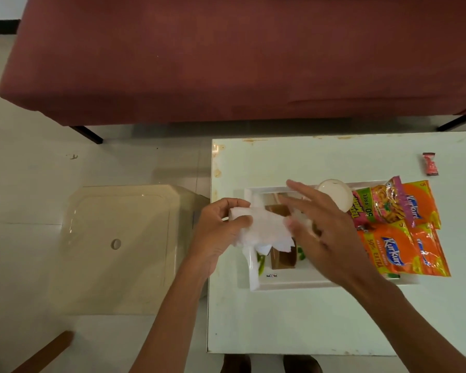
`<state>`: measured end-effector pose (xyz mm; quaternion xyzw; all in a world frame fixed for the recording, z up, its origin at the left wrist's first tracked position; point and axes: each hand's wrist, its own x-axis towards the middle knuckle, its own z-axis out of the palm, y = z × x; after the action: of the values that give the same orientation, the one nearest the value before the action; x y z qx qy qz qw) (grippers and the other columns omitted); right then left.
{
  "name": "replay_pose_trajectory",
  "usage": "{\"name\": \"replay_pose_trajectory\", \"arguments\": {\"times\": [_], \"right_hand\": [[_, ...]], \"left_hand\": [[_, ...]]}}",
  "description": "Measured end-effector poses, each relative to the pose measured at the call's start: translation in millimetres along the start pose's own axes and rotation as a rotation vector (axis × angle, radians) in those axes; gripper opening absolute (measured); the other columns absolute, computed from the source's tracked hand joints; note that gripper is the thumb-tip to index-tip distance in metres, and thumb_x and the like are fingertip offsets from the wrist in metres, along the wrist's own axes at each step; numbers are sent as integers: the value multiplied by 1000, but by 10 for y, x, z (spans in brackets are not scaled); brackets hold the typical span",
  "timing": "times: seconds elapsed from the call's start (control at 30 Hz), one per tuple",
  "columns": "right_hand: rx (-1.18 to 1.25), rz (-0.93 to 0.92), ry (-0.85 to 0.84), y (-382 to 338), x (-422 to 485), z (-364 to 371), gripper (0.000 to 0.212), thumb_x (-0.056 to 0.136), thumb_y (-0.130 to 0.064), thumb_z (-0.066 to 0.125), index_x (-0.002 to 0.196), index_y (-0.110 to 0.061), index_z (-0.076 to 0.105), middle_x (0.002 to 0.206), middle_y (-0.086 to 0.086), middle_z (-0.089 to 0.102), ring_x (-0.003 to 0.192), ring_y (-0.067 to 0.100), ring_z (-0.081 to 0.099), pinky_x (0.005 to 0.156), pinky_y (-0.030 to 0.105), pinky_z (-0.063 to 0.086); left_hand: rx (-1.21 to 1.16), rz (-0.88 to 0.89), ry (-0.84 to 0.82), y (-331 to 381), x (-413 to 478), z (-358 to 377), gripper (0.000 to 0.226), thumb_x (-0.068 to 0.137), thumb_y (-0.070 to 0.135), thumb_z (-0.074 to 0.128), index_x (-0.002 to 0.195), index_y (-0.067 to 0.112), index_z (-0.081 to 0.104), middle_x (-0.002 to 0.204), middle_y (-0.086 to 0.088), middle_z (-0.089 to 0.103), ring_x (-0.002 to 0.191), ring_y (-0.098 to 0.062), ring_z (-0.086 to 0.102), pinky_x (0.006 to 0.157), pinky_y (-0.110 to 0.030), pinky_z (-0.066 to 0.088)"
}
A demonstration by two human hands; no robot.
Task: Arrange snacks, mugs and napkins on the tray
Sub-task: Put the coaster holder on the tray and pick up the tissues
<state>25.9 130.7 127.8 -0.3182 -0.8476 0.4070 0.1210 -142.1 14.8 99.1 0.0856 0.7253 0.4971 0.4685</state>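
Note:
A white rectangular tray (288, 284) with a printed picture on its floor lies on the white table (293, 324). Over the tray's left end, my left hand (221, 230) pinches one edge of white paper napkins (264, 231). My right hand (323, 230) reaches across the tray with fingers spread, its thumb touching the napkins' right side. A white mug (336, 193) stands at the tray's far edge, partly hidden by my right hand. Several orange and pink snack packets (398, 232) lie on the tray's right end.
A small red sachet (431, 164) lies on the table at the far right. A beige plastic stool (119, 246) stands left of the table. A dark red sofa (226, 55) fills the background. A wooden piece (43, 354) shows at the lower left.

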Motion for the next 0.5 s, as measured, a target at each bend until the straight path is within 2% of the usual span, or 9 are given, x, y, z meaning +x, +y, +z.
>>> {"name": "replay_pose_trajectory", "arguments": {"times": [0.07, 0.1, 0.17, 0.2, 0.27, 0.33, 0.37, 0.43, 0.5], "right_hand": [[-218, -62, -139, -44, -108, 46, 73, 82, -71, 50, 142, -29, 45, 153, -12, 37, 141, 5, 29, 113, 30, 27], [-308, -72, -197, -66, -163, 102, 87, 76, -79, 48, 146, -28, 38, 155, -11, 34, 143, 9, 28, 114, 31, 25], [-376, -33, -218, -92, -262, 234, 93, 72, -79, 55, 146, -24, 40, 151, -6, 42, 139, 15, 36, 115, 35, 31], [-371, 3, -165, -78, -290, 290, 86, 73, -70, 63, 141, -21, 47, 144, -4, 51, 133, 18, 46, 110, 38, 39], [-337, 45, 20, -27, -304, 362, 58, 76, -40, 76, 127, -17, 61, 124, -1, 67, 113, 21, 62, 95, 39, 51], [-271, 72, 204, 26, -298, 399, 40, 76, -13, 78, 114, -15, 68, 106, 1, 73, 94, 22, 69, 79, 32, 55], [-225, 115, 258, 44, -290, 395, 35, 77, -6, 76, 110, -15, 69, 100, 1, 74, 89, 20, 69, 73, 27, 53], [-161, 226, 337, 82, -250, 370, 24, 83, -6, 72, 105, -13, 70, 92, 1, 74, 79, 15, 67, 69, 12, 46], [-153, 324, 381, 132, -206, 357, 17, 85, -11, 71, 101, -13, 69, 87, -1, 72, 72, 9, 60, 65, 3, 35]], "left_hand": [[69, -42, 23, 31, 25, 83, 16, 78, 15, 77, 91, 25, 76, 96, -1, 75, 83, -13, 71, 56, -19, 52], [117, -57, 34, 53, 41, 132, 14, 78, 21, 78, 91, 24, 77, 95, 0, 75, 83, -13, 71, 57, -18, 53], [191, -66, 49, 93, 64, 224, 11, 78, 27, 78, 89, 24, 78, 90, 4, 75, 84, -12, 70, 60, -19, 55], [218, -67, 52, 118, 78, 274, 7, 79, 27, 77, 85, 25, 78, 87, 5, 75, 84, -11, 70, 63, -22, 58], [241, -92, 43, 168, 93, 362, 4, 80, 27, 75, 80, 24, 78, 83, 5, 75, 82, -11, 70, 75, -30, 62], [221, -117, 19, 192, 100, 430, 12, 82, 33, 74, 85, 22, 78, 87, 2, 76, 86, -14, 71, 85, -37, 60], [187, -127, 7, 196, 100, 464, 21, 85, 39, 71, 93, 20, 77, 93, 0, 76, 90, -15, 71, 89, -38, 59], [34, -120, 28, 166, 91, 527, 35, 91, 47, 61, 108, 18, 72, 104, -2, 75, 95, -17, 72, 92, -37, 57], [-99, -60, 133, 94, 51, 584, 34, 96, 47, 54, 112, 21, 69, 108, 2, 75, 99, -14, 71, 95, -36, 55]]}}
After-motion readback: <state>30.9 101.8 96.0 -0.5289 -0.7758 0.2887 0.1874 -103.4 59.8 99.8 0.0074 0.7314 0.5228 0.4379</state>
